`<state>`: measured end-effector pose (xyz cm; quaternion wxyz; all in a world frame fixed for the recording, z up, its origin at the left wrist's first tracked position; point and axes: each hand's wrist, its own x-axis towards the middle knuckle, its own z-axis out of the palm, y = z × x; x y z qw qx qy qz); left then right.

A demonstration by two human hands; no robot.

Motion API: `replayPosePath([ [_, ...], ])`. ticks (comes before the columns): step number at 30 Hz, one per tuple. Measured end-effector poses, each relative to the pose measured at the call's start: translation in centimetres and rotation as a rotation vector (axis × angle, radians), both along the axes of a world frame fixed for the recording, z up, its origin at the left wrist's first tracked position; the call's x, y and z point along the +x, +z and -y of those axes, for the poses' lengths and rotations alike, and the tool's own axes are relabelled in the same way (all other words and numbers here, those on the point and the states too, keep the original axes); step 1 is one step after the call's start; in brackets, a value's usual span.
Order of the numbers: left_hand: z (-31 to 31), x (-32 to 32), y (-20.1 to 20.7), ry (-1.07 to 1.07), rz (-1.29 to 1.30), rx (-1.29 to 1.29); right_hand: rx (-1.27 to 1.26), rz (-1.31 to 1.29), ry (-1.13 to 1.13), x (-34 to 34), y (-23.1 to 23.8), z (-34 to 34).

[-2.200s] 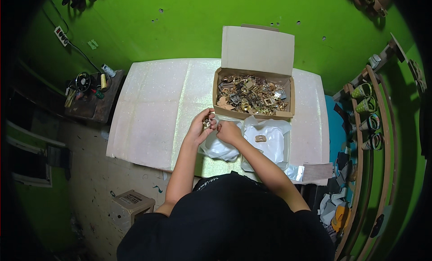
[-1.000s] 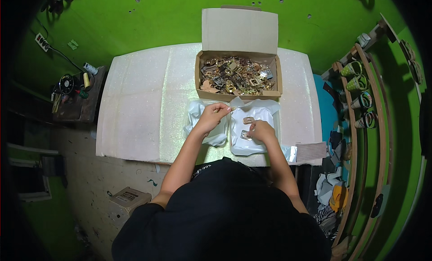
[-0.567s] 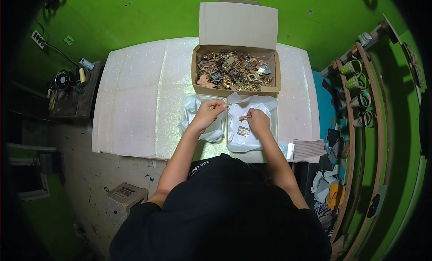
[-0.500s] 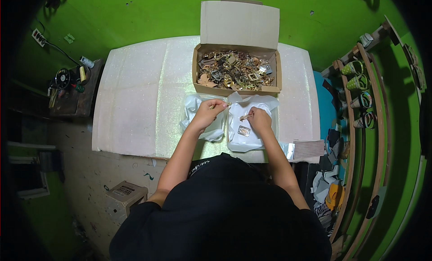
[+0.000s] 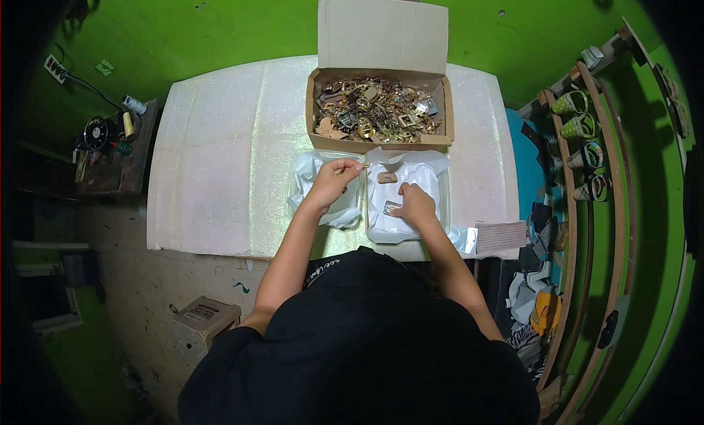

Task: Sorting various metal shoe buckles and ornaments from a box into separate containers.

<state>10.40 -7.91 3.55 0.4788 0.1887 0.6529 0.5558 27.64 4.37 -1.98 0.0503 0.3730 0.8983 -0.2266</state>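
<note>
My left hand (image 5: 335, 183) is over the left white-lined tray, near its right rim. Thumb and fingertip pinch a small gold-coloured metal piece (image 5: 364, 165), too small to make out exactly. In the right tray, my right hand (image 5: 416, 205) reaches down with thumb and forefinger apart. Its thumb is at the edge of a silvery rectangular buckle (image 5: 391, 206), which lies on the white lining and is partly covered. Farther back on that lining lies a tan rectangular buckle (image 5: 386, 177), held by neither hand.
Behind the trays, an open cardboard box (image 5: 378, 143) is heaped with metal buckles and trinkets. White lining (image 5: 345, 217) spills over the left tray's front. Striped strips (image 5: 501, 237) lie at the table's right front corner. A wooden rack (image 5: 583, 227) with sandals stands at right.
My right hand has let go of the tan buckle, which now lies at the back of the right tray, and has moved down to the silvery buckle. My left hand keeps its pinch.
</note>
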Motion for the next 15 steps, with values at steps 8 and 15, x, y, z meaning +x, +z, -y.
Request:
replayPosePath([
  [8,0.2,0.0,-0.4,0.020,-0.011,0.024,0.005,0.103,0.007,-0.5,-0.5,0.0],
  [15,0.6,0.1,-0.3,0.029,-0.016,0.025,-0.051,-0.011,-0.038,0.1,0.5,-0.6],
])
